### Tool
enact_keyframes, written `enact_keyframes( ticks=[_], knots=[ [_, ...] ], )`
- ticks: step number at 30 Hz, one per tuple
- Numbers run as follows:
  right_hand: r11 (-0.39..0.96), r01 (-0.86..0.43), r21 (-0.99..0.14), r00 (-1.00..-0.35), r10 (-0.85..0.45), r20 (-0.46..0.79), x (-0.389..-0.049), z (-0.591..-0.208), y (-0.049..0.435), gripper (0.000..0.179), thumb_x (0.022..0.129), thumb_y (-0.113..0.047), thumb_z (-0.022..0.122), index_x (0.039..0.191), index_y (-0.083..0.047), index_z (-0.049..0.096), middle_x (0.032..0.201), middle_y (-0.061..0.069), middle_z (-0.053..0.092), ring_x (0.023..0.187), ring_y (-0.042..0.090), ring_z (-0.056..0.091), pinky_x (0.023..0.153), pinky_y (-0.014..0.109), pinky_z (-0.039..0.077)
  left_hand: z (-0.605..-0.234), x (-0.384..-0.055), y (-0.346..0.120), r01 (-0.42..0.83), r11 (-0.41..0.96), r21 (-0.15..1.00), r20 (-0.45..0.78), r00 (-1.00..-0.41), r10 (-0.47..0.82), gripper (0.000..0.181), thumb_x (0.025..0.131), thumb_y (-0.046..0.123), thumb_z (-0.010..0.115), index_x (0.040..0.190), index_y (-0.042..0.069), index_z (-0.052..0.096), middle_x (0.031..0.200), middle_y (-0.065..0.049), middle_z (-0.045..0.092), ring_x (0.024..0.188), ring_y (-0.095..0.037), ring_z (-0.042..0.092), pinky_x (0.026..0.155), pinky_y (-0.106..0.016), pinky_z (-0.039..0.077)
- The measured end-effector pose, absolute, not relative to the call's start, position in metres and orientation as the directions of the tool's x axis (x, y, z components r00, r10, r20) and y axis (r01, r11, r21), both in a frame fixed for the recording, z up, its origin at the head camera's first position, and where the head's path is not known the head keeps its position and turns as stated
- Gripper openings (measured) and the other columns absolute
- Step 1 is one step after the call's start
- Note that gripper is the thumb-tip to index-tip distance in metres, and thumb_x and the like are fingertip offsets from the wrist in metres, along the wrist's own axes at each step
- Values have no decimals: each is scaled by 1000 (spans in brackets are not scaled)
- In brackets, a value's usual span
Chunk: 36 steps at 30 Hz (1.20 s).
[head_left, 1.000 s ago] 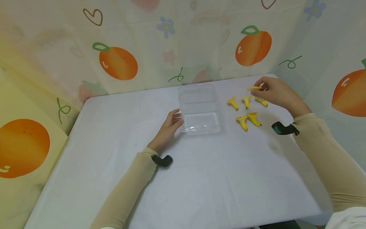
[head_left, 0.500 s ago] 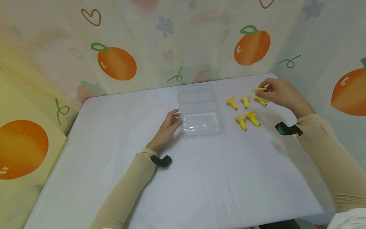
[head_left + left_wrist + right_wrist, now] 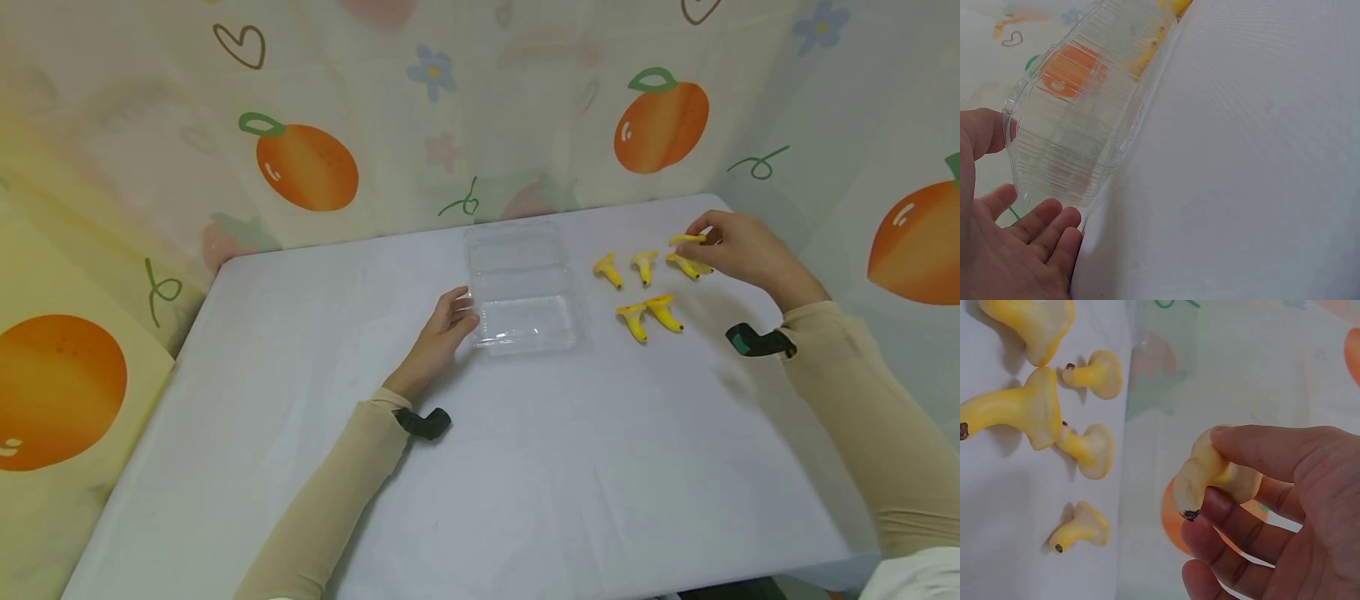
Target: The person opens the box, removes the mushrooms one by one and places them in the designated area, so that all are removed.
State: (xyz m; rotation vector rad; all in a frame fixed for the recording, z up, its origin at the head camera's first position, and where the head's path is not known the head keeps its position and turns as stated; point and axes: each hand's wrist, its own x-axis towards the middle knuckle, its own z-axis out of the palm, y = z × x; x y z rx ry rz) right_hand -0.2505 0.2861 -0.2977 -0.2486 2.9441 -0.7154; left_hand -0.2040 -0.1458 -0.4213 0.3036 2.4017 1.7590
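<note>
My left hand (image 3: 442, 333) is at the left edge of a clear plastic container (image 3: 528, 321), gripping it there. The left wrist view has the thumb tip showing through the plastic of the container (image 3: 1079, 106), while the other fingers bend beside its end. On the right, my right hand (image 3: 742, 254) pinches a yellow mushroom (image 3: 1200, 475) between thumb and fingers, its dark stem tip pointing down in the right wrist view. The mushroom is held over others lying at the back right, including one mushroom (image 3: 682, 266) just below the hand.
More yellow mushrooms lie on the white cloth: one (image 3: 608, 271) beside the container, another (image 3: 643, 267) to its right, and a touching pair (image 3: 664, 313) nearer me. A fruit-printed curtain (image 3: 487, 108) hangs behind the table (image 3: 487, 492).
My right hand has shifted slightly right and toward me with the mushroom in its fingers. The left hand and the container stay where they were.
</note>
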Motion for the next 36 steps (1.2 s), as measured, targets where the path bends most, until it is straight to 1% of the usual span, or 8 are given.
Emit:
enact_keyframes(
  ticks=[8,16,25,32,36],
  knots=[
    [880,-138,-454,-980,-188,-68,-251,-301,291,52,100,-41,60,130,0,55,118,30,61,97,39,58,74,44,50,-421,-204,-146,73,298,952,-2,-970,243,62,105,27,52,158,15,23,158,-12,40,147,-31,40,122,-50,34],
    [882,-130,-454,-981,-180,-68,-248,-304,295,52,99,-43,60,129,0,55,116,29,62,96,37,58,70,38,48,-422,-204,-147,80,276,958,7,-967,255,62,105,24,52,159,14,23,158,-14,39,147,-32,39,122,-51,34],
    [886,-110,-451,-981,-170,-95,-245,-309,302,55,99,-45,59,130,0,55,119,30,60,98,38,58,69,36,47,-422,-205,-148,80,279,957,6,-966,258,62,105,25,52,159,14,23,158,-13,39,146,-31,40,122,-50,34],
    [892,-77,-445,-983,-143,-117,-247,-317,307,54,99,-43,59,130,1,54,119,31,58,99,39,54,70,38,48,-419,-203,-147,100,277,956,26,-966,258,60,106,23,51,158,11,23,158,-16,38,146,-34,39,125,-48,29],
    [895,-74,-440,-984,-138,-114,-247,-321,309,52,99,-42,60,129,0,56,119,31,60,100,39,54,71,40,49,-419,-202,-146,96,280,955,22,-966,256,61,106,23,51,158,11,23,158,-16,38,146,-33,39,124,-48,30]
  ],
)
